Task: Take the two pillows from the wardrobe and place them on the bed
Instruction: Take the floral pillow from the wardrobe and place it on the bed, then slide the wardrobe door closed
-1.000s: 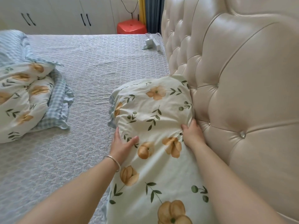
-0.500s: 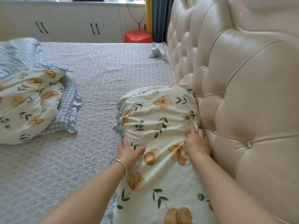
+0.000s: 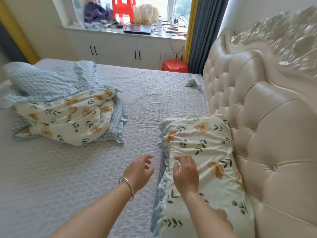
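Note:
A floral pillow [image 3: 202,138] with a blue checked frill lies on the bed [image 3: 151,100] against the padded headboard [image 3: 267,127]. My right hand [image 3: 186,174] hovers over its near half, fingers spread, holding nothing. My left hand [image 3: 139,170], a silver bangle on its wrist, is off the pillow's left edge above the grey quilted cover, fingers apart and empty. A second floral pillow [image 3: 72,117] lies at the left of the bed, partly under a blue checked pillow or blanket [image 3: 51,79].
A charger and cable [image 3: 193,81] lie on the bed near the headboard's far end. Beyond the bed stand white cabinets [image 3: 116,50] under a cluttered window ledge, an orange stool [image 3: 174,66] and a dark curtain [image 3: 204,31].
Both hands have let go of the near pillow and pulled back. My view has lifted, so the window and cabinets now show.

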Motion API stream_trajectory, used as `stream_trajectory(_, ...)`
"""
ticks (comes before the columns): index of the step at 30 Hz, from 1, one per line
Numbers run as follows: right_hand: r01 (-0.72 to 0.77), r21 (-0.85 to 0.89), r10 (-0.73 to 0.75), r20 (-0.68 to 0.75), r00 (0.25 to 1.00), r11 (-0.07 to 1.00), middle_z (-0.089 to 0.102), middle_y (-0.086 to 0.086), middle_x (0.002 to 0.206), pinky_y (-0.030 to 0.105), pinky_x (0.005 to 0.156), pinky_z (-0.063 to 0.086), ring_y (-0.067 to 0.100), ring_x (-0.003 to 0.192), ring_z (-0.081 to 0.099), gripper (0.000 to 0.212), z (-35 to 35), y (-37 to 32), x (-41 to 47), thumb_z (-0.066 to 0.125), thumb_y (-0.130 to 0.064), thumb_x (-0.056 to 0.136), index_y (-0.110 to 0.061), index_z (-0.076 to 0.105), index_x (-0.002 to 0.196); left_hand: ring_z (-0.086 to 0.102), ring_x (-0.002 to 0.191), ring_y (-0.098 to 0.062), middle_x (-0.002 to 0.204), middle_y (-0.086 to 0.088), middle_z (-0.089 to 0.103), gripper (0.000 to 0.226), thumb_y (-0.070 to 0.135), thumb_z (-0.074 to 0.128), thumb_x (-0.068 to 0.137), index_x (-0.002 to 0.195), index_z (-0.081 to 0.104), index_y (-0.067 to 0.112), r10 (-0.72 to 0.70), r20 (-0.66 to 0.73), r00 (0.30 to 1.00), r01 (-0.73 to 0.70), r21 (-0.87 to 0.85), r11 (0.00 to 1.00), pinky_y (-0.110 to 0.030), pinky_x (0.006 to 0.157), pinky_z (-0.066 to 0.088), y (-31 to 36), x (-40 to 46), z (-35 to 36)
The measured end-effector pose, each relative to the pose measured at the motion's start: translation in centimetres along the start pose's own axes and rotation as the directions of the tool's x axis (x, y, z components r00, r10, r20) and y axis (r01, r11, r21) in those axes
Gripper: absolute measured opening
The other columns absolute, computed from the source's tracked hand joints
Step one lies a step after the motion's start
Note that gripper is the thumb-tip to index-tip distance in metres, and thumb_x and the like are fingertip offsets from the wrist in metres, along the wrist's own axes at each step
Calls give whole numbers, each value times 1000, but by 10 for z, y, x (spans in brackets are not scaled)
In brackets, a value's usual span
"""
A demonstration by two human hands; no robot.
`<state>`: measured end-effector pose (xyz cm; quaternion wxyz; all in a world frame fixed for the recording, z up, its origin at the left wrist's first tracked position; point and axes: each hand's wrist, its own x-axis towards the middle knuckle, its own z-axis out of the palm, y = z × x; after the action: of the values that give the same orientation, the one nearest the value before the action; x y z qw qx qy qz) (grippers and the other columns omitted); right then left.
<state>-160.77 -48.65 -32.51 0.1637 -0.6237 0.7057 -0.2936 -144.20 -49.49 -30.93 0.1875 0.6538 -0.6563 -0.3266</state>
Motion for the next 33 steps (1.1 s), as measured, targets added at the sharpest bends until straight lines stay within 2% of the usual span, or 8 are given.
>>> stream_trajectory(5, 63, 73, -61, -29, 998, 995, 60, 7, 106, 32, 81, 46, 23, 99, 56, 21, 16, -108, -34, 53, -11, 86, -12, 62, 105, 61, 83, -3, 96, 12, 61, 32, 24, 59, 90, 123, 58, 22, -52, -169, 984, 34, -109, 993, -20, 74, 50, -42, -53, -86)
stream_trajectory(7, 111, 104, -107, -35, 994, 988, 60, 5, 106, 28, 78, 44, 21, 99, 57, 20, 31, -161, -53, 53, -12, 87, -13, 62, 105, 62, 83, -4, 93, 11, 63, 31, 24, 59, 90, 120, 60, 21, -102, -233, 967, 67, -156, 985, -24, 76, 53, -66, -77, -121)
stream_trajectory(17, 259, 290, -314, 164, 935, 922, 58, 1, 109, 28, 74, 45, 18, 93, 58, 20, 156, -419, -160, 49, -17, 91, -15, 59, 107, 62, 86, -9, 90, 11, 64, 28, 24, 57, 90, 118, 60, 22, -331, -457, 825, 235, -254, 938, -28, 77, 51, -227, -212, -302)
stream_trajectory(21, 326, 389, -446, 273, 852, 861, 59, -1, 103, 20, 70, 38, 12, 86, 56, 18, 198, -506, -203, 46, -18, 93, -15, 60, 104, 61, 87, -9, 85, 16, 60, 26, 22, 59, 89, 115, 61, 22, -465, -544, 698, 290, -379, 879, -30, 81, 52, -282, -263, -364)
stream_trajectory(25, 343, 522, -564, 354, 746, 781, 60, -5, 100, 20, 72, 42, 8, 83, 55, 17, 228, -584, -258, 47, -18, 93, -19, 62, 101, 63, 90, -10, 89, 14, 63, 23, 23, 59, 90, 113, 60, 25, -570, -627, 531, 318, -476, 820, -34, 83, 53, -322, -320, -414)
stream_trajectory(28, 353, 612, -671, 427, 606, 708, 58, -8, 99, 12, 66, 39, 1, 80, 52, 17, 247, -631, -305, 46, -18, 94, -20, 61, 101, 63, 90, -9, 94, 12, 66, 22, 26, 57, 90, 112, 60, 28, -635, -675, 375, 342, -536, 772, -33, 82, 53, -348, -368, -443)
stream_trajectory(30, 371, 658, -737, 450, 503, 655, 56, -10, 99, 10, 64, 38, -1, 80, 52, 17, 256, -657, -331, 46, -18, 94, -21, 60, 101, 62, 87, -7, 93, 13, 65, 22, 25, 57, 90, 112, 59, 28, -661, -705, 259, 352, -568, 744, -24, 76, 50, -361, -398, -457)
stream_trajectory(33, 380, 714, -805, 471, 361, 588, 56, -8, 103, 20, 73, 44, 7, 86, 54, 17, 264, -692, -368, 45, -17, 94, -20, 60, 102, 62, 85, -8, 90, 11, 65, 23, 19, 58, 88, 110, 61, 27, -683, -728, 57, 357, -624, 695, -19, 71, 43, -372, -443, -472)
